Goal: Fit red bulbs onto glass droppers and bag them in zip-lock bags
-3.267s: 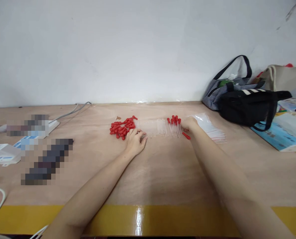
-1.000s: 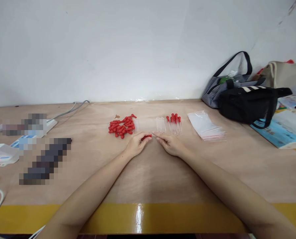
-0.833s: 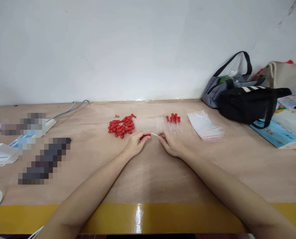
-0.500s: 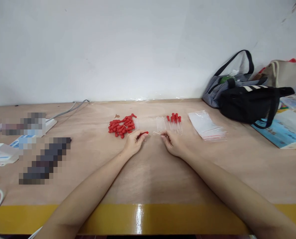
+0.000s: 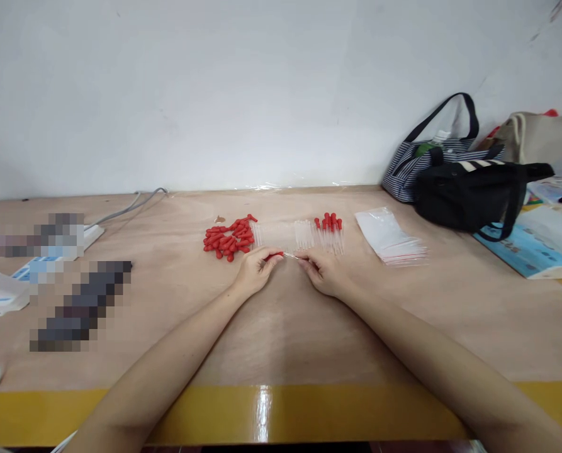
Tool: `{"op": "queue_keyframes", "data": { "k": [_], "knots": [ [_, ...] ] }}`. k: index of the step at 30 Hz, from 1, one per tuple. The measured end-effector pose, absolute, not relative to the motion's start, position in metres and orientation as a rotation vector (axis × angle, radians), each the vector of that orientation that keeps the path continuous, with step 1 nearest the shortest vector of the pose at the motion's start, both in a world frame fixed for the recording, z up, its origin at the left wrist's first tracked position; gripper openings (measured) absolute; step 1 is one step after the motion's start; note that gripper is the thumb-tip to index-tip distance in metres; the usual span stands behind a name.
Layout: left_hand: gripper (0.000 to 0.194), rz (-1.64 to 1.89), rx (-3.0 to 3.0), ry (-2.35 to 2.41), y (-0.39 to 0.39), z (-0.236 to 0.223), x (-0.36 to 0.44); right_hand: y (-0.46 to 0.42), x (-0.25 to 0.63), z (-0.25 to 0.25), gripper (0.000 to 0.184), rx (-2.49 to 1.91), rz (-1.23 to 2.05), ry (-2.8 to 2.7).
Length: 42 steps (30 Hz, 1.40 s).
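Left hand point(image 5: 255, 270): closing its fingertips on a red bulb point(image 5: 275, 255), mouth facing right.
Right hand point(image 5: 325, 270): pinching a clear tube point(image 5: 291, 255), fingers nearly shut.
Clear tube: bridging both hands, long axis running left-right, left end pointing bulbward; insertion unclear.

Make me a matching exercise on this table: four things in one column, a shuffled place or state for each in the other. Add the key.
Column one
1. Loose red rubber bulbs
2. Clear plastic zip bags
3. Black bag with white stripes
4. Left hand

Column two
A. In front of the dark-and-white striped bag
B. Pinching a single red bulb
C. Heaped beside bare clear tubes
D. Lying between the red-topped clear tubes and a black bag

Right pairs: 1-C, 2-D, 3-A, 4-B
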<state>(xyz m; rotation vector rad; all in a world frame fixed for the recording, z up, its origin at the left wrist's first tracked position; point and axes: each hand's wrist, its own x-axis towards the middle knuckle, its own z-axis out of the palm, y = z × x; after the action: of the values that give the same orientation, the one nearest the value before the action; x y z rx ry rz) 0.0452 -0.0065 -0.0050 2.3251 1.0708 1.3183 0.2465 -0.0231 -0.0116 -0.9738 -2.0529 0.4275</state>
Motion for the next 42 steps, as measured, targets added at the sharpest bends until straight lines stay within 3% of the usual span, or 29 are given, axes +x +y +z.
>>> {"op": "queue_keyframes", "data": {
  "k": [6,15,31,36,42],
  "knots": [
    [0.017,1.208,2.391,1.023,-0.009,-0.005,0.043,-0.017,0.253,-0.012,0.026,-0.919,0.428,-2.117],
    [0.016,1.064,2.527,0.967,-0.014,-0.002,0.045,-0.016,0.258,-0.008,0.027,-0.963,0.139,-2.285],
    [0.014,0.973,2.608,0.852,-0.013,-0.004,0.045,-0.019,0.249,-0.005,0.025,-1.002,0.307,-2.339],
    [0.016,1.064,2.681,0.901,-0.007,-0.002,0.043,-0.023,0.244,0.015,0.022,-1.092,0.166,-2.464],
    [0.05,1.302,2.574,1.288,0.001,-0.004,0.035,-0.003,0.272,0.038,0.018,-1.482,0.209,-2.164]
  ]
}}
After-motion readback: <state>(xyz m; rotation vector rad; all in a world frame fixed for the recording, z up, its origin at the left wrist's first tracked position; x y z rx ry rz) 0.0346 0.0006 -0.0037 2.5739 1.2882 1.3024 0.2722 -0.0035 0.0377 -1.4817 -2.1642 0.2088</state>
